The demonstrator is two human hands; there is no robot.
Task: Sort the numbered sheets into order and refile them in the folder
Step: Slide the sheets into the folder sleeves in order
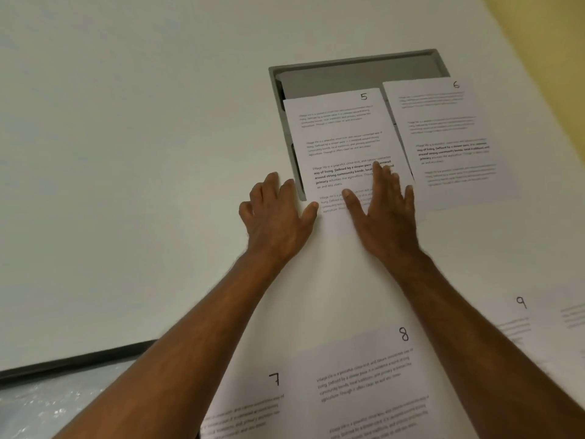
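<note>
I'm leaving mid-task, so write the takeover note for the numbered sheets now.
Left hand: open, resting on the table beside sheet 5, thumb at its edge.
Right hand: open, flat on sheet 5.
Sheet 5 lies over the grey recess; sheet 6 is to its right; 7, 8 and 9 lie nearer.
Done: 5 to 9 laid out face up.
Left: stack in order, refile. No folder clearly visible.

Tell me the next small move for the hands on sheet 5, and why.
Probably lift sheet 5 off the grey recess and gather it. The right hand lies flat on its lower part and the left hand touches its left edge; sheet 6 lies just to the right, next in order.
</note>
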